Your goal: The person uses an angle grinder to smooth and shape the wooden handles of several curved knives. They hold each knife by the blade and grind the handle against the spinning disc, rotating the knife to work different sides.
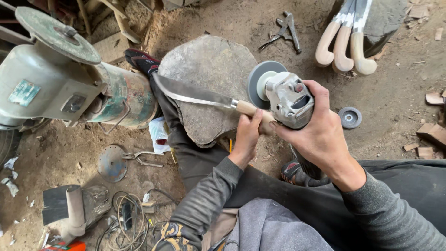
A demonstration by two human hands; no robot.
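While both hands closed: left hand [247, 132] around one knife [200, 96], right hand [320, 135] around one grinder [284, 95]; three knives [346, 39] apart.

One camera sat on the person's head and looked straight down, close to the hands, with the dirt floor [395, 102] out toward twelve o'clock.
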